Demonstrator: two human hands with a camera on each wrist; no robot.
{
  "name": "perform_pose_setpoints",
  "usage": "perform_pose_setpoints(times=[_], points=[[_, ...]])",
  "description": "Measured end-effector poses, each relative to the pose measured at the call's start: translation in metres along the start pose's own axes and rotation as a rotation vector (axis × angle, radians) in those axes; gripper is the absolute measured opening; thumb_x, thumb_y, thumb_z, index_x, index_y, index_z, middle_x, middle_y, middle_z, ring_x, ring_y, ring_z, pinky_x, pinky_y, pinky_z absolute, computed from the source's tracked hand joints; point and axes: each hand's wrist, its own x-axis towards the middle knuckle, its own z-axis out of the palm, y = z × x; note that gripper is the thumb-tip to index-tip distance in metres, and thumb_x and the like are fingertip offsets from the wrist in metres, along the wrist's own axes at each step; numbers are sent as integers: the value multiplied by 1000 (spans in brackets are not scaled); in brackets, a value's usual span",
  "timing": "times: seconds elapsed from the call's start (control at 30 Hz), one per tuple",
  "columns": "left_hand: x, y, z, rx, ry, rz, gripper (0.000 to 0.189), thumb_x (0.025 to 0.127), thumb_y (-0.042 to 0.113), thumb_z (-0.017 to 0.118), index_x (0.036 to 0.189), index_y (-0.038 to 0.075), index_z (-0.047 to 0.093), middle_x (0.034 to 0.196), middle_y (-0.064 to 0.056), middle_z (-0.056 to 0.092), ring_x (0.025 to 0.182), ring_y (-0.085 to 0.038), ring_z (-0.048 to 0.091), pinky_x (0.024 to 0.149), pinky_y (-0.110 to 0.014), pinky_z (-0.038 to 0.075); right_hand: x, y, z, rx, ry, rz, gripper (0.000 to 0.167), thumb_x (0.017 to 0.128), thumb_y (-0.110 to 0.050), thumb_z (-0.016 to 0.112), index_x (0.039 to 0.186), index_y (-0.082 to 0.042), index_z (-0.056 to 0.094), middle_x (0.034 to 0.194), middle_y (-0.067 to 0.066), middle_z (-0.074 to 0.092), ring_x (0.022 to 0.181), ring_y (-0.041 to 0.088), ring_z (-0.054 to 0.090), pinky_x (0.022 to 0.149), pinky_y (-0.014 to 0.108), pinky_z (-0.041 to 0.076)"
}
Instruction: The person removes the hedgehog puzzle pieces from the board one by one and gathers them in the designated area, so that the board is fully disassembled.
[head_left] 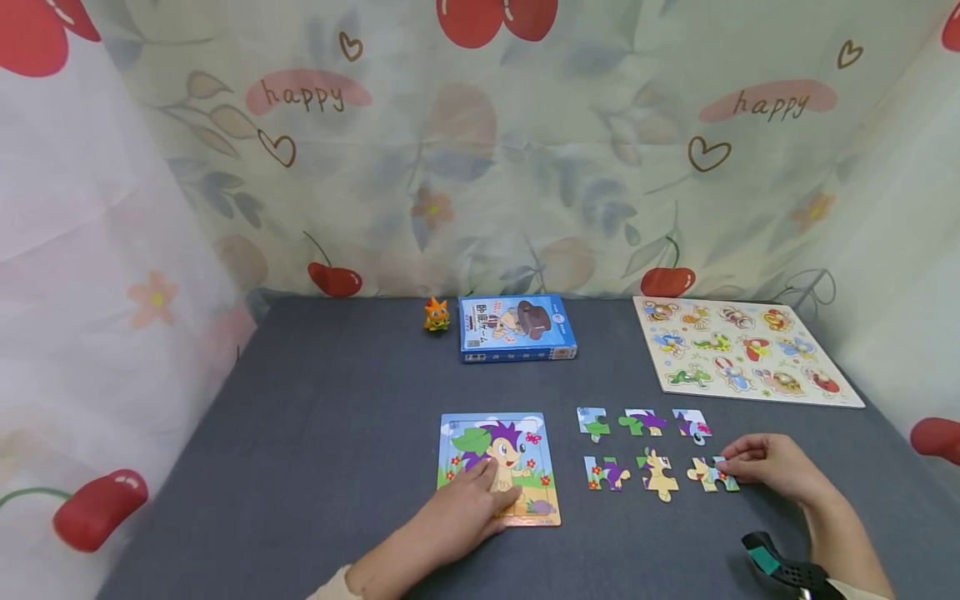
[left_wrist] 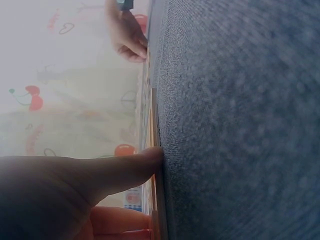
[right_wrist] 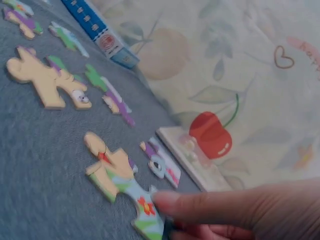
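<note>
A square hedgehog jigsaw board (head_left: 538,479) lies flat on the dark table, its picture showing a purple-haired hedgehog with a green leaf. Across its lower part rests my left hand (head_left: 467,510), fingers laid out on the picture; in the left wrist view the thumb (left_wrist: 142,162) touches the board's edge. To the right are several loose jigsaw pieces in two rows. My right hand (head_left: 776,468) pinches the lower right piece (right_wrist: 145,205), which bears a red flower, by its right edge. Beside it lie a cream-coloured piece (head_left: 660,477) and a purple-and-green one (head_left: 642,422).
Behind the board stand a small orange toy figure (head_left: 437,315) and a blue box (head_left: 517,329). A pale board with insect pictures (head_left: 720,354) lies at the back right. Printed curtains (head_left: 495,233) enclose the table's back and sides.
</note>
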Motion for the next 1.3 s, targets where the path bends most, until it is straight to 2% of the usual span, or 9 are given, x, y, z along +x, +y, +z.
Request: perform_pose_setpoints(times=[0.2, 0.4, 0.53, 0.73, 0.87, 0.93, 1.07, 1.17, 1.3], points=[[0, 0, 0, -11, -6, -4, 39, 89, 37, 60, 127, 25, 59, 134, -17, 53, 129, -29, 46, 104, -40, 41, -2, 3, 1, -26, 29, -9, 40, 81, -23, 72, 102, 10, 61, 80, 1, 66, 67, 5, 57, 61, 21, 50], [0, 0, 0, -13, -13, -10, 40, 89, 37, 60, 127, 26, 59, 135, -17, 52, 129, -29, 46, 104, -40, 40, -5, 12, 3, -27, -33, -135, 51, 78, -22, 75, 114, 10, 57, 86, 3, 58, 70, 3, 50, 61, 20, 46], [0, 0, -1, -9, -14, -19, 39, 89, 37, 60, 127, 26, 59, 134, -17, 52, 129, -29, 46, 105, -40, 40, -5, 13, 5, -29, -15, -179, 48, 78, -20, 75, 113, 9, 58, 85, 3, 57, 69, 2, 49, 60, 20, 46], [-2, 0, -5, 0, -33, -17, 36, 89, 36, 61, 124, 27, 62, 131, -14, 56, 124, -26, 51, 96, -39, 48, -5, 9, 7, -43, 9, -166, 44, 79, -21, 74, 108, 7, 60, 82, 3, 56, 68, 3, 49, 59, 20, 45], [-7, -2, -11, -32, -43, -11, 34, 88, 36, 62, 120, 27, 64, 128, -11, 59, 121, -22, 54, 90, -40, 51, -6, 7, 7, -49, 15, -154, 43, 79, -22, 74, 108, 7, 60, 82, 4, 56, 67, 4, 48, 59, 20, 45], [-11, -6, -14, -51, -28, -10, 33, 88, 35, 63, 120, 25, 64, 127, -9, 60, 119, -22, 56, 89, -40, 52, -5, 6, 8, -52, 14, -148, 44, 78, -23, 74, 108, 7, 60, 82, 4, 56, 67, 4, 48, 59, 20, 44], [-16, -20, -20, -139, -24, -35, 38, 88, 34, 63, 124, 21, 62, 129, -8, 58, 119, -23, 55, 92, -42, 50, -4, 5, 8, -57, 5, -120, 47, 78, -25, 75, 109, 7, 59, 83, 5, 56, 68, 5, 49, 59, 20, 45], [-17, -35, -24, -283, -41, -83, 41, 89, 35, 61, 127, 18, 59, 134, -8, 54, 124, -25, 51, 98, -46, 45, -4, 5, 6, -52, 5, -89, 49, 80, -26, 73, 112, 8, 58, 85, 4, 57, 68, 5, 50, 59, 21, 46], [-17, -52, -25, -442, -12, -142, 44, 89, 37, 61, 129, 17, 58, 140, -9, 49, 130, -29, 44, 102, -50, 40, -6, 1, 5, -45, 34, -61, 48, 84, -28, 69, 113, 8, 57, 85, 4, 58, 66, 5, 51, 58, 23, 49]])
